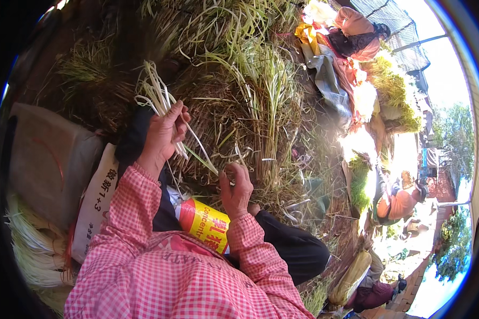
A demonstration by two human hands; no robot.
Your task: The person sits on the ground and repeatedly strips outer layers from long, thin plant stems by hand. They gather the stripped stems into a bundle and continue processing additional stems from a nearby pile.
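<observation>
My left hand (167, 127) is closed around a small bunch of pale, whitish-green leafy stalks (155, 89), whose ends stick out on both sides of the fist. One thin stalk (199, 147) runs from that bunch towards my right hand (236, 187), which has its fingers curled near the stalk's end; whether they pinch it is unclear. Beyond my hands lies a large heap of cut stalks (219, 107), brown at the base, with long green leaves. A yellow and red printed sack (203, 223) lies across my lap, between my dark-trousered legs.
At the left stand a grey block-like object (52, 159), a white printed sack (94, 203) and a pile of pale stalks (36, 247). People in orange (397, 205) sit at the right among green heaps (395, 91). A person in dark red (373, 293) is lower right, near a long bundle (351, 277).
</observation>
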